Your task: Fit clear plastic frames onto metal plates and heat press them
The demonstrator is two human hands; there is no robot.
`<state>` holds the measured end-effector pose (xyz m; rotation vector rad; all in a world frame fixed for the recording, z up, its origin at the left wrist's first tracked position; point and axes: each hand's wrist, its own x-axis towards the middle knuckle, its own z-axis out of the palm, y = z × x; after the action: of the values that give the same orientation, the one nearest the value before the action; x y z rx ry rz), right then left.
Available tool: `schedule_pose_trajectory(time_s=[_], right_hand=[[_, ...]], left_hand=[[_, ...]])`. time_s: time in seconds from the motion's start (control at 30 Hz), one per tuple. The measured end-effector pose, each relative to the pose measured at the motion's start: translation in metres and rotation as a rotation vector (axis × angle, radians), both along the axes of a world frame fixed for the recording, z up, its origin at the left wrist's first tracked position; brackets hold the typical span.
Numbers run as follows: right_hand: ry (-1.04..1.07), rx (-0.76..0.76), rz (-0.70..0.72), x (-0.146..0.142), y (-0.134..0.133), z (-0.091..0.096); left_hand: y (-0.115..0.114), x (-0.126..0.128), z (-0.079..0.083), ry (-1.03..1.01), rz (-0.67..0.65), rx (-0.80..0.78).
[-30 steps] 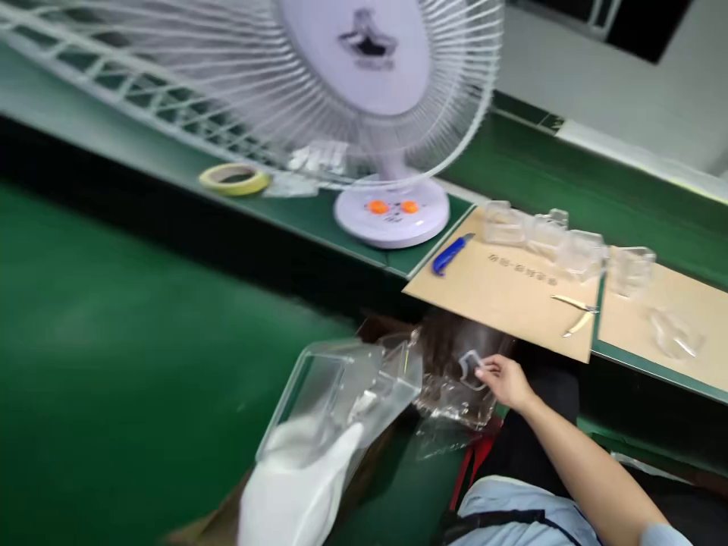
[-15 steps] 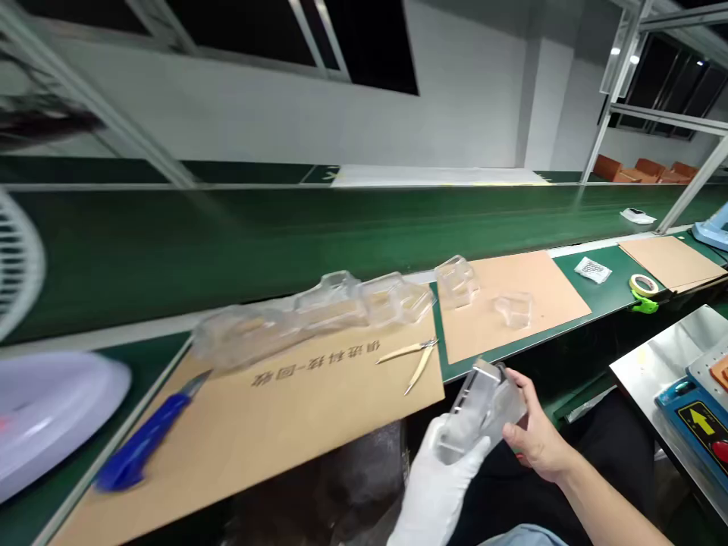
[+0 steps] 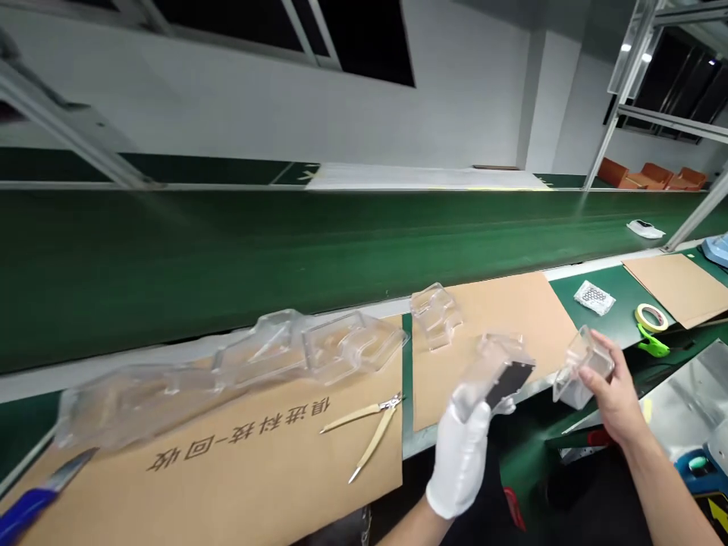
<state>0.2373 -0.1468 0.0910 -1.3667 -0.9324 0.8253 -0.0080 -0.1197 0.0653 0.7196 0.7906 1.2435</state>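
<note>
Blister (image 3: 503,371) of clear plastic, with a dark patch on its face, sits clenched in the white-gloved left hand (image 3: 458,462), just in front of the printed sheet (image 3: 227,470) and to its right. The bare right hand (image 3: 611,398) grasps a second blister (image 3: 581,368), its fingers (image 3: 600,353) closed around the far side, well apart from the first. Both grips are closed, and both hands are held above the bench (image 3: 603,299) edge. On the printed sheet lie nippers (image 3: 369,426) with tan handles, and a blue knife (image 3: 31,504) sits at its left corner. Along its far edge runs a row of nested blisters (image 3: 227,375). Right of it, a plain sheet (image 3: 500,311) carries one more blister (image 3: 435,316). Farther right are a tape roll (image 3: 651,317), a green clip (image 3: 651,343) and a small packet (image 3: 594,297). Beyond the sheet stretches a green conveyor belt (image 3: 284,250).
</note>
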Motion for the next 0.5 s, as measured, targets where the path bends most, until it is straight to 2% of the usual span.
schedule_pose_trajectory(time_s=[0.07,0.13,0.2,0.3,0.37,0.4,0.43,0.5], right_hand=[[-0.363,-0.104,-0.015,0.019,0.041,0.013],[-0.744,-0.245,0.014,0.030,0.087,0.017],[-1.034,-0.370,0.085,0.032,0.132,0.011],[-1.215,-0.484,0.219,0.023,0.186,-0.010],[-1.249,-0.477,0.272,0.017,0.201,-0.022],[-1.260,-0.434,0.267,0.015,0.200,-0.026],[-1.259,-0.364,0.239,0.014,0.194,-0.028],[-1.163,-0.172,0.181,0.012,0.163,-0.029]], left_hand=[[0.007,-0.012,-0.007,-0.073,0.073,-0.122],[0.008,-0.025,-0.016,-0.113,0.055,-0.266],[0.004,-0.036,-0.023,-0.116,0.027,-0.383],[-0.006,-0.048,-0.029,-0.103,0.022,-0.452],[-0.012,-0.051,-0.032,-0.108,0.014,-0.465],[-0.014,-0.052,-0.034,-0.110,0.002,-0.469],[-0.016,-0.053,-0.036,-0.109,-0.009,-0.472],[-0.020,-0.050,-0.040,-0.104,-0.044,-0.475]])
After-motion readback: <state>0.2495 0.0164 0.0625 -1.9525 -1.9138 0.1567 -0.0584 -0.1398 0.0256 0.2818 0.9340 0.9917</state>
